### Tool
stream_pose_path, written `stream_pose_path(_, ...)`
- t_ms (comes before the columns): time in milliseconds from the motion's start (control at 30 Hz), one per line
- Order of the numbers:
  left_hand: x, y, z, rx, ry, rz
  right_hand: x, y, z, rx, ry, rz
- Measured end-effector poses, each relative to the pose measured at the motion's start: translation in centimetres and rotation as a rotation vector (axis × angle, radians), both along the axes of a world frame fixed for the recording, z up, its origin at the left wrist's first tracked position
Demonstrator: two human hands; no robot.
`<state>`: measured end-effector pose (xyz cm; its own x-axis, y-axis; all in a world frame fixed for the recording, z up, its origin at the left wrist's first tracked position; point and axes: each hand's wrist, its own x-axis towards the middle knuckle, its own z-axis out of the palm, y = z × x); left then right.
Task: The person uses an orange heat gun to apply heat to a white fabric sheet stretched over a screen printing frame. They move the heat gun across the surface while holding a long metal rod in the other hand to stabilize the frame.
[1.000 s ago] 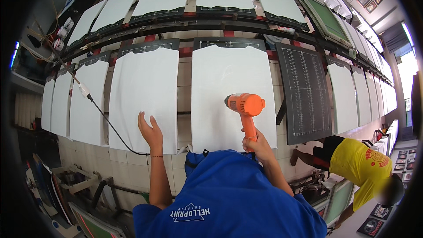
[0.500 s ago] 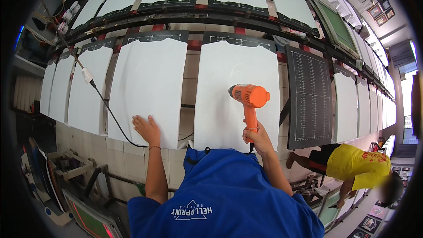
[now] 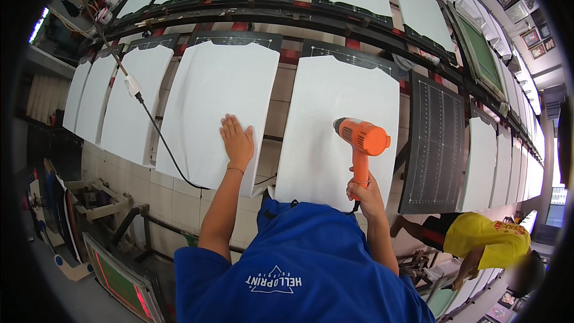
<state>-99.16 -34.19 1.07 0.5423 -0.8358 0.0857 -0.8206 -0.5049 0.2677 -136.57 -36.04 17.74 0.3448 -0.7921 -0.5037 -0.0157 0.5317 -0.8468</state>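
Observation:
My left hand (image 3: 238,143) lies flat with fingers stretched on a white shirt-shaped fabric piece (image 3: 206,101), near its right side. That fabric is spread over a dark board whose far end shows. In my right hand (image 3: 368,194) is an orange heat gun (image 3: 366,139), gripped by its handle. Its dark nozzle points left, above a second white fabric piece (image 3: 317,167) on the neighbouring board. Whether the nozzle touches the cloth I cannot tell. A cord hangs from the handle's lower end, partly hidden by my hand.
A bare black board with white markings (image 3: 435,143) stands right of the fabric. A black cable with a white connector (image 3: 133,85) hangs across the left boards. A green-meshed screen frame (image 3: 478,48) rests at the far right. A person in a yellow shirt (image 3: 484,238) bends at lower right.
My left hand has slid farther away and to the right over the left fabric piece. The heat gun stays over the right piece, its body tilted a little more. The whole view has shifted.

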Motion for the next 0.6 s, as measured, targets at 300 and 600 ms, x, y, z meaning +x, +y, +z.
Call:
stream_pose_path(300, 0.5, -6.3, -0.2, -0.005, 0.038, -0.113, -0.5, -0.1, -0.4, -0.020, -0.001, -0.018)
stream_pose_path(600, -2.1, -1.0, -0.1, 0.024, 0.011, -0.248, -1.1, 0.2, -0.5, -0.020, 0.007, -0.048)
